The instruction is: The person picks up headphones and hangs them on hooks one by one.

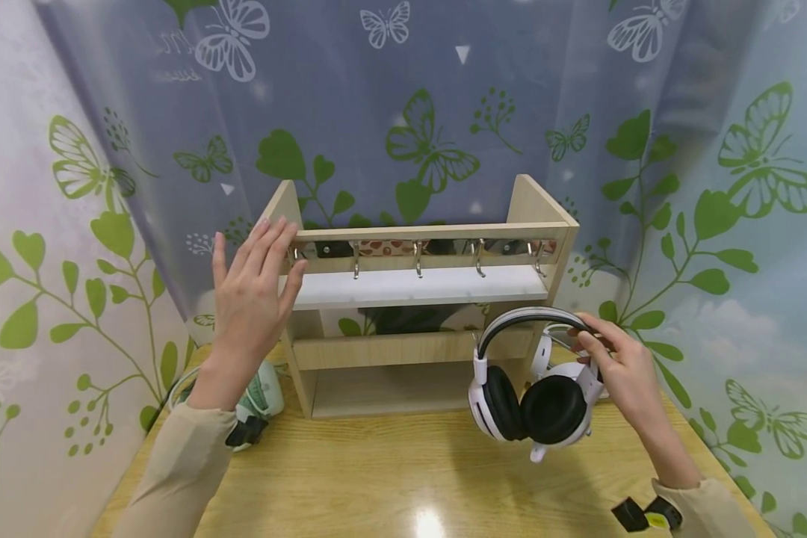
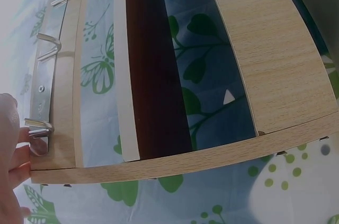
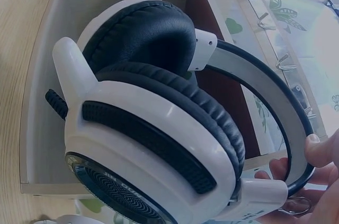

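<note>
White over-ear headphones (image 1: 558, 407) with black ear pads hang from my right hand (image 1: 622, 362), whose thumb and fingers grip one side of the headband. In the right wrist view the ear cups (image 3: 153, 144) fill the middle and the band (image 3: 265, 75) runs to the thumb. Behind them stands a light wooden desk shelf (image 1: 383, 351) with a metal strip of several hooks (image 1: 418, 258) along its upper rail. My left hand (image 1: 252, 291) is at the shelf's upper left corner, fingers extended, near the leftmost hook (image 2: 39, 126).
A pale green and white object (image 1: 265, 392) with a cord sits on the wooden table (image 1: 363, 478), left of the shelf. Another white item (image 1: 568, 370) lies behind the headphones at the right. Curtains (image 1: 444, 112) with butterflies and leaves enclose the table.
</note>
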A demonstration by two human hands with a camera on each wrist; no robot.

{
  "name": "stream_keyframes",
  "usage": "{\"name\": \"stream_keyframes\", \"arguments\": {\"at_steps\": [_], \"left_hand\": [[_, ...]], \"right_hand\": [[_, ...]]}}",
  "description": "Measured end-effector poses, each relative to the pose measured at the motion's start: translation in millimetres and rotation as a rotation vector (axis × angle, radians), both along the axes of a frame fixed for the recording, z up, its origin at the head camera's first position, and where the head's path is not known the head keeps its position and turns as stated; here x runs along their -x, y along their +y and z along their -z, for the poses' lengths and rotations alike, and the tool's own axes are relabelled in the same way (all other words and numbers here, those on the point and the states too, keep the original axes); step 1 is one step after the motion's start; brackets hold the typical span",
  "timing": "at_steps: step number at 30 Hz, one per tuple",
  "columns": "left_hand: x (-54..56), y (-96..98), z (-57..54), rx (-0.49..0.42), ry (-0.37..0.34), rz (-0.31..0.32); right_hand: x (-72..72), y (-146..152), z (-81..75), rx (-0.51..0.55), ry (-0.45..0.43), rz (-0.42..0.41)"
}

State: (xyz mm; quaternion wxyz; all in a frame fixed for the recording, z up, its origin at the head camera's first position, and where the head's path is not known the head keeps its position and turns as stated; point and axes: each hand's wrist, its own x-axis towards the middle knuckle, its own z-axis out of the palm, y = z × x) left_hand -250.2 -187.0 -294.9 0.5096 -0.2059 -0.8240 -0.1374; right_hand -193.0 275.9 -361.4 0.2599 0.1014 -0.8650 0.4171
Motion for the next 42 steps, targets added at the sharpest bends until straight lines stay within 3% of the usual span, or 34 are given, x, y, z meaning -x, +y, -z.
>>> {"name": "stream_keyframes", "arguments": {"at_steps": [17, 42], "left_hand": [[0.2, 0.2, 0.1, -0.008, 0.003, 0.008], [0.0, 0.7, 0.0, -0.007, 0.003, 0.006]], "right_hand": [[-2.5, 1.2, -6.9, -0.001, -0.011, -0.008], [0.8, 1.2, -14.8, -0.005, 0.041, -0.021]]}}
